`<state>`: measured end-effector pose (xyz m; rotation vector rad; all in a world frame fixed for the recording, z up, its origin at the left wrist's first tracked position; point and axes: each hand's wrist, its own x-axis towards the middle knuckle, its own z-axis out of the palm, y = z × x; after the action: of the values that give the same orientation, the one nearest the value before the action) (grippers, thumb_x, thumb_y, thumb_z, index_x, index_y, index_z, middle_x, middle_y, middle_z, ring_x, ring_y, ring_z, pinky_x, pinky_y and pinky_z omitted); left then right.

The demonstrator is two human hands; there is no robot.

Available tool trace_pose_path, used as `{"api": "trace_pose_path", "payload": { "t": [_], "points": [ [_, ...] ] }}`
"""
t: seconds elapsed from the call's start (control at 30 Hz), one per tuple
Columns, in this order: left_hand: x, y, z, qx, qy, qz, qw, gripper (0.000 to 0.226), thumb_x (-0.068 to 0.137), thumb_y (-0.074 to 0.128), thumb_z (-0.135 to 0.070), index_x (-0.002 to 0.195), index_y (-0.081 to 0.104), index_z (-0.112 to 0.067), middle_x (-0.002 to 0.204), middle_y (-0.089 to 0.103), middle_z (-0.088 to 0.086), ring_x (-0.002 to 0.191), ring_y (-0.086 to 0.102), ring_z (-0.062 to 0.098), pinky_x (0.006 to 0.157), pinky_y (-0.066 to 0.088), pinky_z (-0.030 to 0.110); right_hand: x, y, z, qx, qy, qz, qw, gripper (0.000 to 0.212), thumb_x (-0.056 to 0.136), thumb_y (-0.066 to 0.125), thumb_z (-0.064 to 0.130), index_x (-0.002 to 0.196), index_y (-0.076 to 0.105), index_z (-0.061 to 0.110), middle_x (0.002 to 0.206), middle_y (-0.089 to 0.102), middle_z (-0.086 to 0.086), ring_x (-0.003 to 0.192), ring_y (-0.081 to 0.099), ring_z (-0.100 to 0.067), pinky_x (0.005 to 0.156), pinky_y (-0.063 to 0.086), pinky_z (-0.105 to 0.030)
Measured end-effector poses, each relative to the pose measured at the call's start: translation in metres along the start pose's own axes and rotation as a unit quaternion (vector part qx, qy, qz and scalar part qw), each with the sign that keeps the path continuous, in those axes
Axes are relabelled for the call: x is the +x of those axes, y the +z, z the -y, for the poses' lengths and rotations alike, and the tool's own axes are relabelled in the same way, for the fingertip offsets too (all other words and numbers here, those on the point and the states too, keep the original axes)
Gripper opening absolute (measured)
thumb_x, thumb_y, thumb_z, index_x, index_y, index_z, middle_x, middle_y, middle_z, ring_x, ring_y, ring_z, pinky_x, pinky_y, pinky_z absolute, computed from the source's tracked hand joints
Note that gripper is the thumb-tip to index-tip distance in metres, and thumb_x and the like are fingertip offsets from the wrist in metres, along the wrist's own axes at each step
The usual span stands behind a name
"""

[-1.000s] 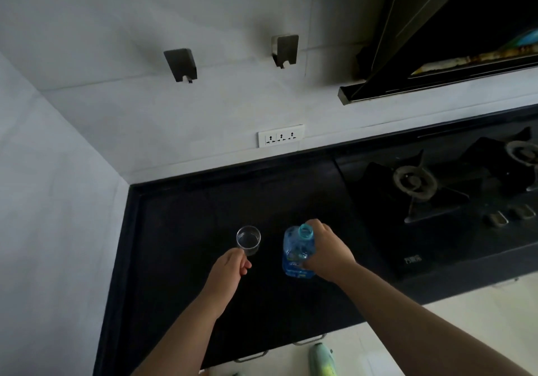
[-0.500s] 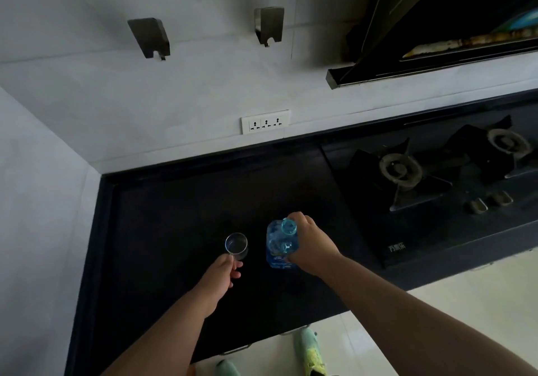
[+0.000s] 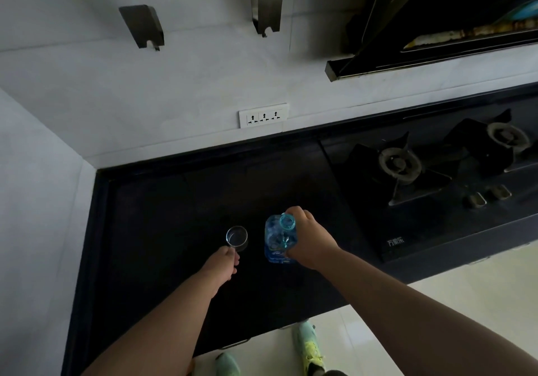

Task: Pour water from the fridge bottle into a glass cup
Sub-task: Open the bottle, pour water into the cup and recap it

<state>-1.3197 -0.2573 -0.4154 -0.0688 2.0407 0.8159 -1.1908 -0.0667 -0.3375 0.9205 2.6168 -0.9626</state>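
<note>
A clear blue plastic bottle [image 3: 276, 240] stands upright on the black countertop [image 3: 163, 218], its mouth uncapped. My right hand [image 3: 310, 240] grips the bottle from its right side. Just left of the bottle stands a small clear glass cup [image 3: 237, 238], upright and about a hand's width away from it. My left hand [image 3: 222, 263] holds the near side of the cup, fingers curled at its wall. Whether the cup holds any water is hard to tell.
A black gas hob [image 3: 431, 183] with two burners and knobs lies to the right of the bottle. A white wall socket [image 3: 263, 115] sits above the counter's back edge. The range hood [image 3: 436, 23] hangs over the hob. White walls close off the left side.
Both hands keep their holds on the cup and the bottle. The view has shifted slightly; the cup and bottle stay upright side by side.
</note>
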Motion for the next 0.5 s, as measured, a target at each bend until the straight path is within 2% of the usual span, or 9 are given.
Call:
{"api": "trace_pose_path", "payload": {
  "t": [0.17,0.23,0.27,0.33,0.4,0.43,0.5],
  "points": [
    [-0.004,-0.008,0.010,-0.035,-0.014,-0.016,0.999,0.026,0.107,0.050,-0.032,0.133,0.050,-0.025,0.111,0.069,0.005,0.097,0.071,0.020,0.080,0.059,0.032,-0.001,-0.001,-0.001,-0.009,-0.008,0.001,1.000,0.084,0.076,0.086,0.018,0.140,0.035,0.034,0.139,0.047,0.007,0.099,0.059,-0.012,0.072,0.061,-0.032],
    [-0.012,-0.011,0.010,-0.032,-0.010,-0.027,0.999,0.042,0.101,0.063,-0.023,0.136,0.041,-0.026,0.110,0.066,0.006,0.092,0.070,0.018,0.072,0.058,0.030,-0.002,-0.002,0.000,-0.011,-0.014,0.006,1.000,0.084,0.074,0.086,0.019,0.139,0.035,0.036,0.137,0.048,0.008,0.100,0.062,-0.012,0.073,0.062,-0.032],
    [-0.018,-0.012,0.009,-0.021,0.023,-0.043,0.999,0.050,0.095,0.071,-0.021,0.134,0.040,-0.027,0.111,0.063,0.004,0.094,0.068,0.017,0.070,0.055,0.029,-0.001,-0.002,0.001,-0.012,-0.019,0.011,1.000,0.084,0.073,0.087,0.019,0.137,0.035,0.037,0.135,0.048,0.009,0.100,0.063,-0.012,0.073,0.063,-0.034],
    [-0.032,-0.015,0.002,0.037,0.158,-0.081,0.983,0.065,0.082,0.086,-0.024,0.132,0.044,-0.032,0.120,0.056,-0.005,0.110,0.062,0.014,0.083,0.051,0.027,-0.001,0.000,0.003,-0.016,-0.027,0.022,0.999,0.084,0.071,0.089,0.019,0.134,0.036,0.038,0.132,0.049,0.010,0.103,0.064,-0.013,0.075,0.064,-0.036],
    [-0.048,-0.017,-0.009,0.103,0.278,-0.034,0.955,0.085,0.074,0.092,-0.032,0.143,0.042,-0.039,0.142,0.041,-0.015,0.132,0.045,0.007,0.106,0.044,0.029,-0.001,0.002,0.006,-0.018,-0.035,0.028,0.999,0.085,0.071,0.089,0.020,0.135,0.036,0.039,0.133,0.049,0.010,0.106,0.064,-0.014,0.077,0.064,-0.037],
    [-0.055,-0.019,-0.016,0.124,0.305,0.014,0.944,0.096,0.072,0.092,-0.036,0.149,0.035,-0.046,0.150,0.031,-0.020,0.140,0.035,0.004,0.114,0.039,0.031,-0.002,0.003,0.008,-0.017,-0.039,0.031,0.999,0.084,0.072,0.088,0.020,0.136,0.036,0.038,0.134,0.048,0.010,0.108,0.063,-0.014,0.078,0.063,-0.037],
    [-0.064,-0.021,-0.029,0.167,0.321,0.072,0.930,0.113,0.068,0.093,-0.042,0.153,0.020,-0.058,0.156,0.018,-0.027,0.147,0.025,0.002,0.122,0.033,0.037,-0.001,0.004,0.013,-0.018,-0.050,0.041,0.998,0.084,0.074,0.088,0.021,0.140,0.036,0.036,0.137,0.047,0.008,0.112,0.062,-0.015,0.083,0.062,-0.035]
  ]
}}
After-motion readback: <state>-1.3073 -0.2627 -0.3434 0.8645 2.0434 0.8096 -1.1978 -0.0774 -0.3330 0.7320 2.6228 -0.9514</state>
